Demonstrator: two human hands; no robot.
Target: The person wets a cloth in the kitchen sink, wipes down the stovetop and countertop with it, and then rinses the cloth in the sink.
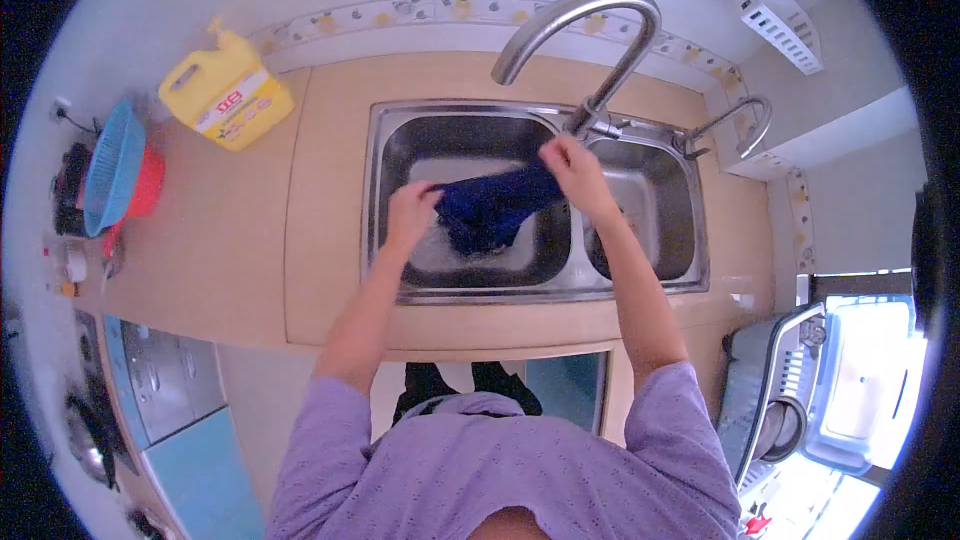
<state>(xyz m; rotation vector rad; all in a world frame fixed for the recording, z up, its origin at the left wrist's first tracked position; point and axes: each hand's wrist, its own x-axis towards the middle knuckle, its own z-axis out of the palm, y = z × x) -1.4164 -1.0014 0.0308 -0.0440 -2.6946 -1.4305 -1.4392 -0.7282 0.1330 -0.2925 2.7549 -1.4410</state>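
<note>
A dark blue cloth (490, 208) hangs stretched between my two hands over the left basin of the steel double sink (480, 293). My left hand (414, 212) is closed on the cloth's left end, above the basin's left part. Higher up, near the divider and the base of the tall faucet (625, 75), my right hand (577, 172) is closed on the other end. The cloth's lower part droops into the basin, where some water shows at the bottom.
A yellow jug (228, 92) stands at the back left of the counter (330, 210), with a blue basket (113, 168) and a red one farther left. A smaller tap (735, 120) rises at the right. A dish rack (765, 390) is at the lower right.
</note>
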